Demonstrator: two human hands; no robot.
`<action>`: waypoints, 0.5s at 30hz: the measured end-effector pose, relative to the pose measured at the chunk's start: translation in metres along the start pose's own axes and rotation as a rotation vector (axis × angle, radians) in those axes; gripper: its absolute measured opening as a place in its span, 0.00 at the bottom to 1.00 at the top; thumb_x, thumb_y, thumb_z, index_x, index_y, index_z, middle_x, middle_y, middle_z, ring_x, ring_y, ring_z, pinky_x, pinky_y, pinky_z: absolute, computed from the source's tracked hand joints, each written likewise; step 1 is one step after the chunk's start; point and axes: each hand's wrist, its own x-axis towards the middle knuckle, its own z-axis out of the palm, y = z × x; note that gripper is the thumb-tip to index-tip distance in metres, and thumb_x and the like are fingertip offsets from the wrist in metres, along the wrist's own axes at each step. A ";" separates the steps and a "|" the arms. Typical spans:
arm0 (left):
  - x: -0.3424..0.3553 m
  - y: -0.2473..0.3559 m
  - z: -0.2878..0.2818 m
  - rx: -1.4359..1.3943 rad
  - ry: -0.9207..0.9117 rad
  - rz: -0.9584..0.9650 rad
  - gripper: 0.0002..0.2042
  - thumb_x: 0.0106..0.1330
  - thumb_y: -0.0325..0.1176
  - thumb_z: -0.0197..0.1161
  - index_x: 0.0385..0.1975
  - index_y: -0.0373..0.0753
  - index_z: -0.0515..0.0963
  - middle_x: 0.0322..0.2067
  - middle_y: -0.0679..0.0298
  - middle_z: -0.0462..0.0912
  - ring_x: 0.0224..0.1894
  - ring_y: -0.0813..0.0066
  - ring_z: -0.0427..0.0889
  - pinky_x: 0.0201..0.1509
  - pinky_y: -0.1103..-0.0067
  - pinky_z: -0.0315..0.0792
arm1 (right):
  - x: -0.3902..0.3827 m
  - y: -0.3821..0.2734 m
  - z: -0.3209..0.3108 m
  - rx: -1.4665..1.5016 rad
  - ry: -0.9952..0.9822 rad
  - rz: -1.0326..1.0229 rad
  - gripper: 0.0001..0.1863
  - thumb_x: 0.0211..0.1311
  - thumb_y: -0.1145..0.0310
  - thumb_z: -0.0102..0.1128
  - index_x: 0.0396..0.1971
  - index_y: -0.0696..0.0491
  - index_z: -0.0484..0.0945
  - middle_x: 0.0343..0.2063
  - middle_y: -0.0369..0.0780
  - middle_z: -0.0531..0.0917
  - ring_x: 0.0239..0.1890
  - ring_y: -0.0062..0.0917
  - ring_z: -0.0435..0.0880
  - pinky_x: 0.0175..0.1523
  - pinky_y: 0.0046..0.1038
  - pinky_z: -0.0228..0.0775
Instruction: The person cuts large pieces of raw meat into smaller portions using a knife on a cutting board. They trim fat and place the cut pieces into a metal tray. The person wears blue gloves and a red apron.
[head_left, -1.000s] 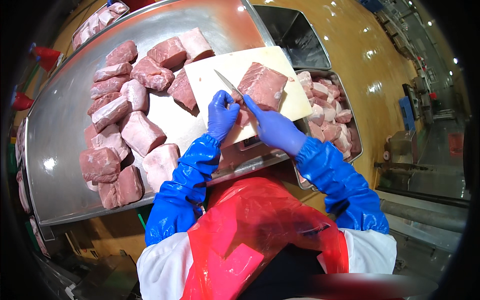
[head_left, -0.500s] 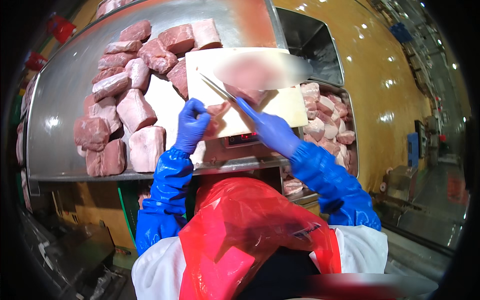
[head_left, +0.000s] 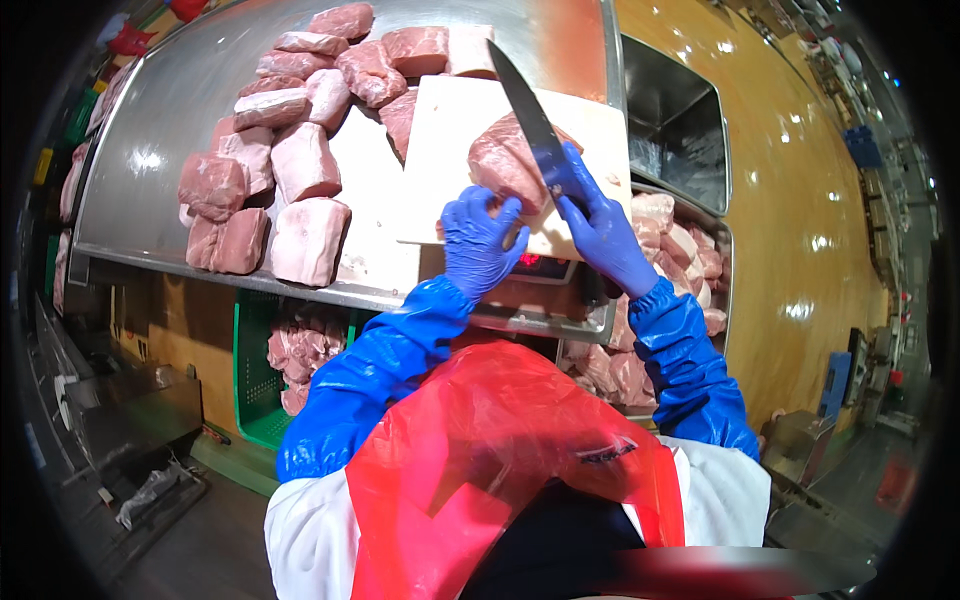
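At the lower edge, nearest, the wearer's red plastic apron (head_left: 500,420) bulges over white sleeves; dark lettering on it is creased and too small to read. Beyond it on the left, a green crate (head_left: 252,400), more fully in view than half a second ago, holds chunks of pink meat.

Farther up, the blue-gloved left hand (head_left: 480,240) now meets the near-left edge of a block of meat (head_left: 505,155); half a second ago it was apart from it. Its fingers are curled, but I cannot tell whether that grip pinches anything. The right hand (head_left: 605,225) has its grip wrapped around a knife (head_left: 525,105). The blade, earlier lower beside the block, now slants across it, broad dark side showing.

The block lies on a white cutting board (head_left: 440,125); below the board's near edge glows a red display (head_left: 545,265), partly covered, its characters unclear. Left of the board, over a dozen meat blocks (head_left: 305,165) crowd the metal table (head_left: 150,170). Right of it, a metal tray (head_left: 731,285) is heaped with paler chunks. Beyond stands a deep, shiny metal bin (head_left: 685,105).
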 end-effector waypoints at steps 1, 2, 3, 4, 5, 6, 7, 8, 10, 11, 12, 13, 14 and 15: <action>0.003 -0.001 0.009 0.041 -0.015 0.037 0.14 0.51 0.39 0.72 0.36 0.47 0.79 0.42 0.58 0.74 0.50 0.58 0.74 0.53 0.59 0.63 | 0.000 0.002 0.000 0.040 0.016 -0.001 0.36 0.70 0.69 0.53 0.75 0.37 0.55 0.33 0.56 0.84 0.35 0.52 0.86 0.40 0.41 0.77; 0.000 -0.008 0.011 0.039 -0.037 0.031 0.13 0.51 0.38 0.72 0.36 0.47 0.79 0.41 0.60 0.75 0.50 0.58 0.74 0.52 0.60 0.63 | -0.003 0.002 0.001 0.052 0.036 -0.032 0.36 0.70 0.68 0.53 0.75 0.37 0.54 0.33 0.56 0.84 0.36 0.52 0.86 0.40 0.41 0.77; -0.002 -0.017 0.011 0.027 -0.066 0.030 0.13 0.51 0.38 0.72 0.35 0.48 0.79 0.40 0.61 0.75 0.49 0.58 0.74 0.51 0.61 0.63 | -0.009 0.003 -0.001 0.060 0.061 -0.052 0.36 0.70 0.68 0.53 0.75 0.37 0.54 0.34 0.56 0.84 0.36 0.51 0.86 0.41 0.40 0.77; -0.006 -0.027 0.006 0.029 -0.099 0.028 0.12 0.51 0.37 0.72 0.35 0.49 0.79 0.39 0.62 0.76 0.49 0.58 0.75 0.50 0.62 0.63 | -0.011 -0.012 -0.003 -0.047 0.008 -0.008 0.36 0.69 0.69 0.53 0.75 0.35 0.55 0.35 0.54 0.85 0.35 0.52 0.85 0.40 0.42 0.77; -0.007 -0.036 0.004 -0.005 -0.058 0.072 0.11 0.51 0.34 0.71 0.33 0.48 0.79 0.36 0.64 0.76 0.47 0.58 0.76 0.51 0.61 0.64 | -0.006 -0.024 -0.002 -0.131 -0.063 -0.018 0.36 0.68 0.70 0.53 0.75 0.34 0.55 0.34 0.53 0.85 0.34 0.52 0.85 0.40 0.44 0.77; -0.010 -0.040 0.002 -0.004 -0.020 0.095 0.10 0.51 0.33 0.71 0.32 0.48 0.78 0.34 0.64 0.77 0.45 0.58 0.77 0.49 0.61 0.65 | -0.007 -0.035 0.004 -0.210 -0.124 -0.016 0.37 0.67 0.70 0.53 0.74 0.33 0.56 0.33 0.52 0.85 0.34 0.52 0.84 0.39 0.46 0.77; -0.010 -0.043 0.002 -0.008 -0.012 0.108 0.10 0.51 0.33 0.71 0.31 0.47 0.78 0.34 0.64 0.77 0.44 0.59 0.77 0.48 0.61 0.65 | -0.008 -0.044 0.012 -0.220 -0.138 -0.043 0.38 0.65 0.72 0.53 0.74 0.31 0.57 0.33 0.51 0.84 0.31 0.51 0.84 0.37 0.49 0.75; -0.010 -0.044 0.003 -0.010 -0.004 0.120 0.09 0.51 0.32 0.70 0.30 0.47 0.77 0.33 0.64 0.77 0.43 0.59 0.77 0.47 0.61 0.66 | -0.012 -0.034 0.025 -0.352 -0.162 -0.054 0.40 0.63 0.73 0.53 0.74 0.30 0.55 0.32 0.51 0.83 0.30 0.50 0.83 0.36 0.47 0.76; -0.010 -0.043 0.003 -0.029 -0.031 0.091 0.09 0.50 0.31 0.70 0.29 0.46 0.77 0.32 0.64 0.77 0.42 0.59 0.78 0.46 0.62 0.67 | -0.031 -0.013 0.018 -0.499 -0.311 0.005 0.43 0.60 0.76 0.53 0.75 0.32 0.55 0.31 0.51 0.83 0.28 0.48 0.83 0.35 0.46 0.76; -0.009 -0.046 0.003 -0.035 -0.038 0.069 0.09 0.50 0.31 0.70 0.29 0.46 0.76 0.31 0.64 0.77 0.41 0.59 0.78 0.45 0.62 0.67 | -0.042 -0.011 0.007 -0.552 -0.373 0.020 0.44 0.58 0.77 0.54 0.75 0.32 0.55 0.30 0.51 0.82 0.27 0.47 0.83 0.34 0.46 0.76; -0.008 -0.050 0.002 -0.046 -0.044 0.070 0.08 0.50 0.31 0.70 0.28 0.46 0.76 0.31 0.64 0.77 0.41 0.59 0.77 0.45 0.62 0.67 | -0.057 -0.023 -0.012 -0.577 -0.415 0.012 0.46 0.55 0.79 0.54 0.75 0.33 0.56 0.28 0.49 0.82 0.27 0.46 0.83 0.33 0.46 0.76; -0.007 -0.050 0.004 -0.068 -0.052 0.073 0.08 0.50 0.31 0.70 0.28 0.45 0.76 0.31 0.63 0.77 0.40 0.59 0.77 0.45 0.62 0.67 | -0.073 -0.022 -0.027 -0.685 -0.463 0.045 0.48 0.53 0.80 0.53 0.75 0.33 0.55 0.28 0.50 0.82 0.28 0.47 0.83 0.33 0.46 0.75; -0.006 -0.047 0.008 -0.093 -0.057 0.077 0.08 0.50 0.31 0.70 0.27 0.45 0.76 0.31 0.63 0.77 0.40 0.58 0.77 0.44 0.63 0.67 | -0.069 -0.021 -0.029 -0.684 -0.473 0.037 0.49 0.52 0.81 0.54 0.76 0.34 0.53 0.29 0.50 0.83 0.29 0.47 0.84 0.34 0.46 0.76; -0.004 -0.047 0.006 -0.116 -0.075 0.076 0.08 0.50 0.31 0.70 0.26 0.44 0.76 0.30 0.62 0.77 0.39 0.57 0.77 0.43 0.63 0.68 | -0.067 -0.022 -0.024 -0.671 -0.482 0.033 0.50 0.52 0.82 0.54 0.76 0.34 0.52 0.30 0.51 0.83 0.30 0.47 0.84 0.35 0.45 0.76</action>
